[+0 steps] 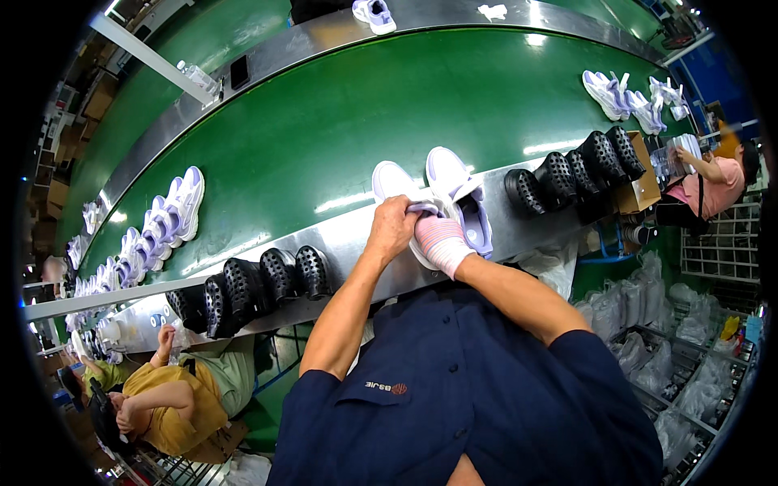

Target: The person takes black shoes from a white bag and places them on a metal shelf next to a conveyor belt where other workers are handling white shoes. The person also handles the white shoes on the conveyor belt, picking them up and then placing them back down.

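Two white and lavender sneakers are in front of me, toes pointing away. Bare and bent, the fingers of my left hand (392,228) grip the collar of the left sneaker (394,180). My right hand (442,244) wears a pink and white striped glove. It reaches into the opening of that same shoe, and its fingertips are hidden there. Close by on the right, the other sneaker (447,172) has its tongue and collar spread; neither hand visibly holds it.
Black perforated shoe forms stand on the metal ledge at left (243,287) and right (559,178). Beyond runs a green belt (324,121) with sneaker rows (166,219) at left and more sneakers (608,95) at far right. Co-workers sit on both sides. Bagged items (640,300) fill a rack at right.
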Demonstrator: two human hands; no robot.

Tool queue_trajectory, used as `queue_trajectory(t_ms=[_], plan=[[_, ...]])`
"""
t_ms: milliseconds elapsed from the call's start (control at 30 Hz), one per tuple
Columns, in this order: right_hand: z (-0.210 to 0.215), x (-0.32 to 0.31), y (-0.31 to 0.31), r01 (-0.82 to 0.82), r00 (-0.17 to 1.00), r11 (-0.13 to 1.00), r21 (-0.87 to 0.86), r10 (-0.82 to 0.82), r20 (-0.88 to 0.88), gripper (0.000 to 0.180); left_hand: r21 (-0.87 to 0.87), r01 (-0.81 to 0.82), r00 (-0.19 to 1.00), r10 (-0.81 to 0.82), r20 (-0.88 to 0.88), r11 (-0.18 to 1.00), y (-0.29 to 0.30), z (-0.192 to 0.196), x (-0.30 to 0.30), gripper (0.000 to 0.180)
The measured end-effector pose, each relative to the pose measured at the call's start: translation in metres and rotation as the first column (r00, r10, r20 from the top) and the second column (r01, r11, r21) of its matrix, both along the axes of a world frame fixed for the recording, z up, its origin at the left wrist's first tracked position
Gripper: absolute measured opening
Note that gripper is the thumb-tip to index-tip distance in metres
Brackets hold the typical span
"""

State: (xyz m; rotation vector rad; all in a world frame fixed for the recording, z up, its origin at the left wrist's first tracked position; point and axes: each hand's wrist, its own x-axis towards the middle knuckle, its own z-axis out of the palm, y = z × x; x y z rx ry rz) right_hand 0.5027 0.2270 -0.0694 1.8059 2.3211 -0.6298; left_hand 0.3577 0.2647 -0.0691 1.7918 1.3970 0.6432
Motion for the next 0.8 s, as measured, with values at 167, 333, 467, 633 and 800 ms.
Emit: queue_trajectory(t_ms=[167, 333, 467, 633, 800], plan=[[0.014, -0.003, -0.007, 0.190, 0.962, 0.981, -0.035, -0.193, -0.191, 0.017, 0.124, -0.114, 0.994, 0.113, 0.014, 0.986, -0.018, -0.001, -0.013, 0.028], [0.041, 0.079, -0.049, 0.530, 0.847, 0.804, 0.270, -0.487, -0.212, 0.033, 0.118, 0.044, 0.981, -0.021, -0.193, 0.992, -0.086, 0.019, -0.009, 0.032], [-0.026, 0.096, -0.042, 0.641, 0.767, 0.759, 0.114, -0.628, -0.133, 0.029, 0.290, 0.242, 0.970, -0.232, -0.067, 0.926, -0.103, 0.027, 0.026, 0.051], [-0.003, 0.084, -0.028, 0.587, 0.792, 0.809, -0.029, -0.581, -0.187, 0.041, -0.145, 0.406, 0.833, -0.430, -0.349, 0.902, -0.093, 0.020, 0.060, 0.073], [-0.002, 0.112, -0.022, 0.545, 0.766, 0.814, -0.202, -0.581, -0.276, 0.044, -0.115, 0.372, 0.832, -0.386, -0.398, 0.921, -0.074, -0.001, 0.084, 0.058]])
